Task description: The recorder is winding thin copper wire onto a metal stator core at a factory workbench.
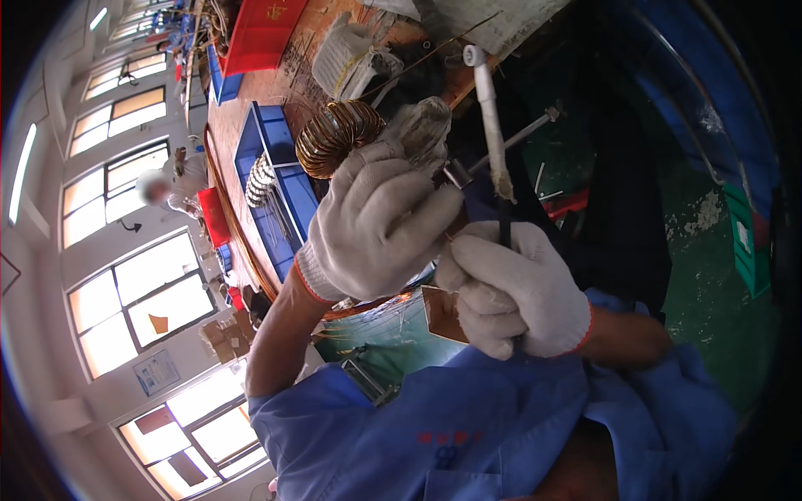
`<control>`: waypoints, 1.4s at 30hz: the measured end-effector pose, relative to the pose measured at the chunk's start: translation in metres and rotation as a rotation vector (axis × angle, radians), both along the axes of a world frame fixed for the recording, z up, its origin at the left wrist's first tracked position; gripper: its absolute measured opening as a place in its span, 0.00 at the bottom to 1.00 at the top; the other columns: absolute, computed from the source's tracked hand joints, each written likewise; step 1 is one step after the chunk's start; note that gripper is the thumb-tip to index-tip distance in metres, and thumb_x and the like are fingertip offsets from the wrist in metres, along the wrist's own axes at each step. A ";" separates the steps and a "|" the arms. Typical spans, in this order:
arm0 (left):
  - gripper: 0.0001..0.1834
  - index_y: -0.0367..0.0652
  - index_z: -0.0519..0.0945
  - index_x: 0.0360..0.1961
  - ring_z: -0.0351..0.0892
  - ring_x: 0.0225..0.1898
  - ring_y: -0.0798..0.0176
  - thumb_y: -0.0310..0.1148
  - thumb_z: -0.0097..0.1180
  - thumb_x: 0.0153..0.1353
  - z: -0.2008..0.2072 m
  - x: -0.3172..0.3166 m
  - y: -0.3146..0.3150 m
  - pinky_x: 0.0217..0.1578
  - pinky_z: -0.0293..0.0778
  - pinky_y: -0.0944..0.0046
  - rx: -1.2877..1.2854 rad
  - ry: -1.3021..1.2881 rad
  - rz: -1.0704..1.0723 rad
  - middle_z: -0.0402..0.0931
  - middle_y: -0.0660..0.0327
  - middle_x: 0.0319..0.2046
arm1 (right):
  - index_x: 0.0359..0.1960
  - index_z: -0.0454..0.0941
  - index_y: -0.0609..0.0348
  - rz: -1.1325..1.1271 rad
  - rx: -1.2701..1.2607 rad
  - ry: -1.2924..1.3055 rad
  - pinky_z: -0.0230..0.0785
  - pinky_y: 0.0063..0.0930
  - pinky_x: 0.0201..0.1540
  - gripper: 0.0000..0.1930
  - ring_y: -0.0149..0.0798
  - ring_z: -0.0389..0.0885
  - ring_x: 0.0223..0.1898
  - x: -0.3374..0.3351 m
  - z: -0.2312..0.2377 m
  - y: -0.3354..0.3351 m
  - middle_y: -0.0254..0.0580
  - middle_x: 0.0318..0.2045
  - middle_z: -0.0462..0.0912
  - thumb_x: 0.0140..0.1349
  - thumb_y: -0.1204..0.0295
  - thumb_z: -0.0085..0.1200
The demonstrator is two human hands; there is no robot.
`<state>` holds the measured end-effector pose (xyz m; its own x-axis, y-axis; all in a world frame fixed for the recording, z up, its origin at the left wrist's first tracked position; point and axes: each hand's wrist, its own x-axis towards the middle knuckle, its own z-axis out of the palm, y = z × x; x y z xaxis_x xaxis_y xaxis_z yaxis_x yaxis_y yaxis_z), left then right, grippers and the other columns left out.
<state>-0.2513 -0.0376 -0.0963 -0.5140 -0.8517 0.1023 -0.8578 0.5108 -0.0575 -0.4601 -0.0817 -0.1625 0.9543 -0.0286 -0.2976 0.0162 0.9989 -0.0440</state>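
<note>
Both my hands wear white knit gloves. My left hand (376,221) is closed, its fingers curled just below a ring-shaped coil of copper wire (338,138); what lies inside the fingers is hidden. My right hand (518,288) is wrapped around the black lower end of a long tool, whose shaft is bound in white tape (491,117) and ends in a small ring-like head at the top. A short strand of copper wire (449,237) shows between the two hands. Dirty, pale wrapping (422,134) sits beyond my left hand, beside the coil.
A metal rod (522,132) with a silver cylinder (458,173) lies behind my hands. On the wooden bench (288,83) are a blue bin (271,134) holding a white-banded coil (260,179), and a white bundle (355,58). A green crate (743,238) stands at right. Another person (180,188) is far left.
</note>
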 end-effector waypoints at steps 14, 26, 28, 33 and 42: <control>0.18 0.44 0.82 0.28 0.73 0.25 0.55 0.35 0.70 0.31 -0.012 -0.042 0.010 0.29 0.71 0.55 0.094 0.154 0.236 0.67 0.62 0.22 | 0.30 0.80 0.65 0.122 -0.159 0.046 0.60 0.23 0.14 0.14 0.23 0.67 0.10 -0.045 -0.012 -0.042 0.28 0.13 0.70 0.76 0.73 0.48; 0.12 0.45 0.77 0.25 0.72 0.19 0.68 0.38 0.63 0.62 0.033 -0.061 -0.122 0.19 0.68 0.63 0.208 0.201 0.368 0.68 0.67 0.17 | 0.44 0.78 0.65 -0.330 0.082 -0.243 0.67 0.28 0.08 0.33 0.27 0.66 0.07 -0.070 -0.083 -0.059 0.30 0.13 0.71 0.84 0.48 0.24; 0.23 0.48 0.69 0.22 0.54 0.13 0.77 0.46 0.59 0.72 0.040 -0.055 -0.152 0.13 0.50 0.70 0.306 0.825 0.954 0.58 0.74 0.14 | 0.43 0.78 0.63 -0.321 0.080 -0.231 0.65 0.28 0.08 0.32 0.26 0.66 0.07 -0.071 -0.093 -0.055 0.28 0.13 0.71 0.84 0.50 0.24; 0.18 0.51 0.68 0.23 0.52 0.12 0.78 0.39 0.56 0.71 0.042 -0.037 -0.160 0.12 0.48 0.70 0.368 1.080 1.015 0.56 0.76 0.15 | 0.41 0.79 0.60 -0.206 0.150 -0.076 0.64 0.27 0.09 0.28 0.25 0.66 0.08 -0.072 -0.107 -0.025 0.26 0.14 0.70 0.84 0.51 0.30; 0.17 0.47 0.71 0.22 0.58 0.11 0.72 0.38 0.58 0.69 0.002 0.069 -0.144 0.11 0.52 0.66 0.343 1.226 1.038 0.60 0.71 0.13 | 0.45 0.75 0.65 -0.012 -0.262 0.088 0.67 0.23 0.16 0.25 0.24 0.70 0.12 -0.059 -0.079 -0.007 0.29 0.17 0.69 0.83 0.52 0.36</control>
<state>-0.1822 -0.1820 -0.0944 0.4980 -0.8268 -0.2616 -0.2662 -0.4328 0.8613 -0.5188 -0.0891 -0.2416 0.9241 -0.1268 -0.3605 0.0128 0.9530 -0.3025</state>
